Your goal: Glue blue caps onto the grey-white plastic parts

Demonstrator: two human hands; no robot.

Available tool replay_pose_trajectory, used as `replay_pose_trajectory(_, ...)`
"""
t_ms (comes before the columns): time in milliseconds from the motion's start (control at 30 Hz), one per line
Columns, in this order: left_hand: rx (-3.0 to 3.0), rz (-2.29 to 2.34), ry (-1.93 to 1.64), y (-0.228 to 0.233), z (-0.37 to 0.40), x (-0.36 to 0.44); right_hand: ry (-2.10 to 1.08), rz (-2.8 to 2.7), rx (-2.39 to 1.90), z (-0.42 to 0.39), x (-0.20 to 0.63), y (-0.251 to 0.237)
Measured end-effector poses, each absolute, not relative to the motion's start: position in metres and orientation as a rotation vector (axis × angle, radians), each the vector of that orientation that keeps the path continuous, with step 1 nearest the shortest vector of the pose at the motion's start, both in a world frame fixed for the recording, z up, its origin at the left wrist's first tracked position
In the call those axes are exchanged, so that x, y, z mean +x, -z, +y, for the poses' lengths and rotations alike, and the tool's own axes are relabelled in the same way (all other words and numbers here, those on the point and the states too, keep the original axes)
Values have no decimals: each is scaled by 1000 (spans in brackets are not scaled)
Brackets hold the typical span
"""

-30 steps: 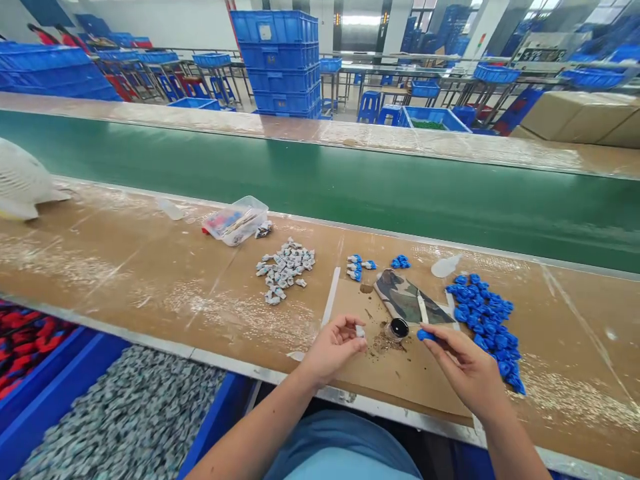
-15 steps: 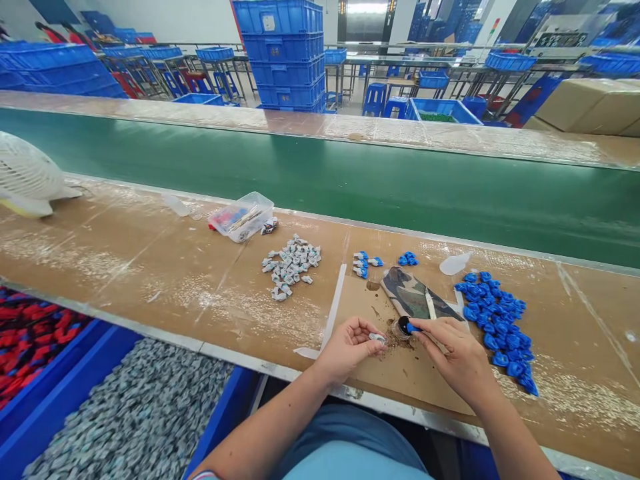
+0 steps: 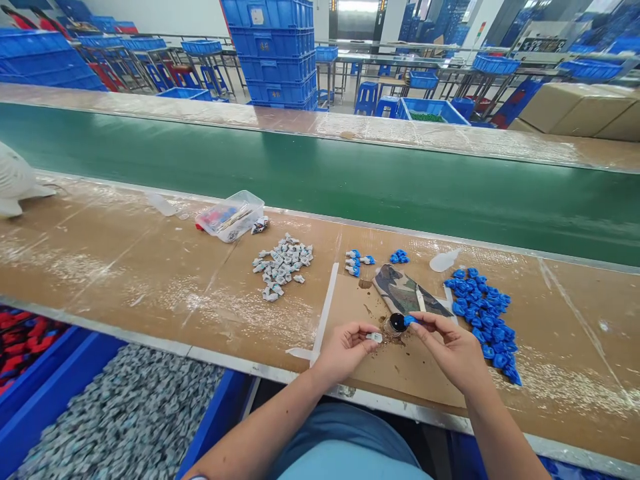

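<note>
My left hand (image 3: 349, 347) pinches a small pale grey-white piece (image 3: 374, 337) between thumb and fingers. Opposite it, my right hand (image 3: 447, 347) holds a small blue piece (image 3: 410, 320) by its end, beside the rim of a little jar of dark liquid (image 3: 398, 323). The jar stands on a stained cardboard sheet (image 3: 365, 367), between my hands. Just behind it lies a folded camouflage cloth (image 3: 400, 290) with a white pen-like tool (image 3: 420, 299) on top. To the left is a heap of grey-white pieces (image 3: 285, 260); to the right, a heap of blue pieces (image 3: 483, 310).
Joined blue-and-white pieces (image 3: 354, 262) and a few blue ones (image 3: 399, 256) sit behind the cloth. A clear plastic box (image 3: 233, 217) with sticks stands left. A green conveyor belt (image 3: 320, 177) runs beyond the table. Below left is a blue crate (image 3: 75, 373) of grey pieces.
My right hand has lifted the blue piece from over the jar's mouth to its right rim. My left hand still pinches the grey-white piece. The view has shifted slightly.
</note>
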State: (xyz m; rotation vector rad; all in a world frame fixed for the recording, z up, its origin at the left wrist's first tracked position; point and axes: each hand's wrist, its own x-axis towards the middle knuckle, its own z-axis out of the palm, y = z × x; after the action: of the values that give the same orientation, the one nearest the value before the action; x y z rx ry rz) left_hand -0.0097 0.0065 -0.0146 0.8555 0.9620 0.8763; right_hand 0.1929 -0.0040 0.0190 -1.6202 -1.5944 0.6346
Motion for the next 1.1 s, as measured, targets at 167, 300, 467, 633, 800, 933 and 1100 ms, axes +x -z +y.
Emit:
replay_pose_trajectory(167, 873, 943, -878, 16, 4, -6, -981, -1311, -1539, -2, 193, -19)
replay_pose_trajectory(300, 943, 950, -930, 14, 1, -3, -1029, -1264, -1527, -2, 191, -24)
replay_pose_trajectory(467, 938, 932, -889, 15, -1, -2, -898, -1475, -1531, -13, 183, -29)
replay_pose_trajectory(633, 953, 854, -931, 19, -1, -1, -637, -1795, -1438, -23, 169, -30)
replay_pose_trajectory(800, 1053, 790, -946, 25, -4, -3, -516, -1960, -1360, -23, 165, -28)
replay_pose_trajectory(933, 1176, 812, -921, 27, -6, -7, -544, -2065, -1325, -20, 170, -32)
replay_pose_trajectory(1100, 1102, 783, -911, 23, -6, -8, -641, -2077, -1307, -20, 169, -31)
